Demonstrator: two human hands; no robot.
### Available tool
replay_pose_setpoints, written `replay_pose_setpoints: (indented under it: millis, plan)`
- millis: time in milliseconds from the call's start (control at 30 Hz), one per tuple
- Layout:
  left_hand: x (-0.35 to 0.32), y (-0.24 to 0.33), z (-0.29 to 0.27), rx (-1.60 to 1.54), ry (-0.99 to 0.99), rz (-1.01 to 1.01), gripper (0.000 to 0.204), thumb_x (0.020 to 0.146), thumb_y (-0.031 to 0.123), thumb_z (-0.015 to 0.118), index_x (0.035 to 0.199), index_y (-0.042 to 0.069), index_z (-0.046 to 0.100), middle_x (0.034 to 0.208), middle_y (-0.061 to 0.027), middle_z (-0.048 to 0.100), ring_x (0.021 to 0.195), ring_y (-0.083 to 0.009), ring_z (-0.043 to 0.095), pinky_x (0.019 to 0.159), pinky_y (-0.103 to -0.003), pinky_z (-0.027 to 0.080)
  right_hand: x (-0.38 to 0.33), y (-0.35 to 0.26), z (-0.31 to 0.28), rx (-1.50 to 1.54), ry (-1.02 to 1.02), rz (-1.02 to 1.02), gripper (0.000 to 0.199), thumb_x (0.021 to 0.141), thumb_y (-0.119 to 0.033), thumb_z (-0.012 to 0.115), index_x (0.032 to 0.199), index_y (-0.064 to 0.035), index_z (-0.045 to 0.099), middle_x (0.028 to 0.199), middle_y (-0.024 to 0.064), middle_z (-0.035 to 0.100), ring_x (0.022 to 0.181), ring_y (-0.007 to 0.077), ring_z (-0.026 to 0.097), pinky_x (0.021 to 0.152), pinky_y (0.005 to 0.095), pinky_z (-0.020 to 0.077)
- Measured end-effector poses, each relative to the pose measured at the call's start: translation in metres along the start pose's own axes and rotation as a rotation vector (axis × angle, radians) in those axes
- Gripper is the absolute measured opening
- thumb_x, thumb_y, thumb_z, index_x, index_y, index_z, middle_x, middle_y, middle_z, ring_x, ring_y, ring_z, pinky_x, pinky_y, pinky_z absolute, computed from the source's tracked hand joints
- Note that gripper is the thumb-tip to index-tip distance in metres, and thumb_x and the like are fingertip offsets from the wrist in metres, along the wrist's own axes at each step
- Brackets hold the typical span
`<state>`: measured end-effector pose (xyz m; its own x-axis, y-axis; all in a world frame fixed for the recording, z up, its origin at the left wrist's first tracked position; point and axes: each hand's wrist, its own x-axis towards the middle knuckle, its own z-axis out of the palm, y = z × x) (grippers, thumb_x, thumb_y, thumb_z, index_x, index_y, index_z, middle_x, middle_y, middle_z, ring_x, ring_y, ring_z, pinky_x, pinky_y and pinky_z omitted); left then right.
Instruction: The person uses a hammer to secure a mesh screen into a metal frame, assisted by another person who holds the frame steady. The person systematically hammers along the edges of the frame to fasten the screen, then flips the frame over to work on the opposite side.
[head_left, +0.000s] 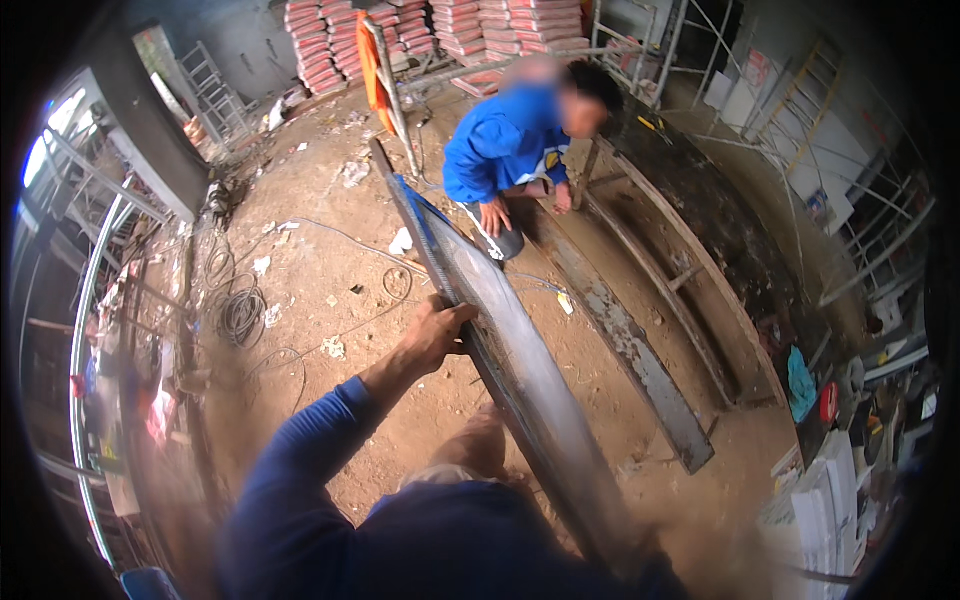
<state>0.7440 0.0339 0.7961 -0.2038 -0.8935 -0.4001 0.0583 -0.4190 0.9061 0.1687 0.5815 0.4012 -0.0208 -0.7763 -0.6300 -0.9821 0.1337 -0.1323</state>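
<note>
Gripping the upper left edge of a long grey metal panel (pixel 520 370) stood on its edge, the left hand (pixel 437 335) has its fingers curled over the rim, forearm reaching up from the lower left in a blue sleeve. The panel's long axis runs from near the person's body away toward a crouching co-worker in a blue top (pixel 505 145), over the bare dirt floor (pixel 330 290). The right hand is hidden; whether it grips cannot be told.

Grey metal sheet (pixel 520 370), blue strip at far end. Own sleeve (pixel 300 480) dark blue. Co-worker's jacket (pixel 500 145) bright blue. Stacked sacks (pixel 450 25) pink-red striped. Ground (pixel 320 270) reddish-brown.
</note>
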Motion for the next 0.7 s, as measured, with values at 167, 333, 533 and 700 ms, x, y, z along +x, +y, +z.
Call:
replay_pose_setpoints:
  millis: [167, 333, 533, 700]
  plan:
    - [0.004, -0.008, 0.028, 0.067, 0.096, -0.014, 0.046, 0.101, 0.021, 0.074, 0.134, -0.007, 0.059, 0.114, -0.0173, 0.071, 0.099, -0.0322, 0.078, 0.080, -0.052, 0.072, 0.003, -0.009, -0.040, -0.440, -0.272, -0.299, 0.029, 0.074, -0.040, 0.086, 0.098, -0.0243, 0.085, 0.104, 0.0107, 0.079, 0.092, 0.0343, 0.077, 0.083, 0.0514, 0.0608]
    - [0.041, -0.042, 0.047, 0.415, -0.050, 0.181, 0.043, 0.101, 0.019, 0.076, 0.132, 0.000, 0.054, 0.109, -0.0146, 0.064, 0.101, -0.0308, 0.073, 0.075, -0.053, 0.070, -0.019, -0.092, -0.188, 1.148, 0.134, 0.360, 0.045, 0.086, -0.034, 0.093, 0.103, -0.0091, 0.060, 0.088, 0.0116, 0.075, 0.067, 0.0210, 0.070, 0.058, 0.0353, 0.0573]
    - [0.048, -0.062, 0.085, 0.482, 0.118, 0.130, 0.025, 0.104, 0.018, 0.066, 0.115, 0.009, 0.046, 0.085, -0.0073, 0.056, 0.072, -0.0199, 0.061, 0.053, -0.038, 0.049, -0.054, -0.255, -0.356, 1.274, 0.340, 0.072, 0.076, 0.075, -0.046, 0.103, 0.114, 0.0020, 0.060, 0.095, 0.0131, 0.070, 0.085, 0.0253, 0.071, 0.076, 0.0400, 0.0584]
    - [0.033, -0.047, 0.097, 0.383, 0.197, 0.049, 0.024, 0.105, 0.023, 0.065, 0.110, 0.011, 0.044, 0.081, -0.0037, 0.055, 0.066, -0.0163, 0.055, 0.051, -0.035, 0.046, -0.037, -0.318, -0.386, 0.940, 0.596, -0.059, 0.083, 0.074, -0.045, 0.104, 0.117, 0.0027, 0.052, 0.113, 0.0252, 0.076, 0.103, 0.0409, 0.079, 0.088, 0.0486, 0.0621]
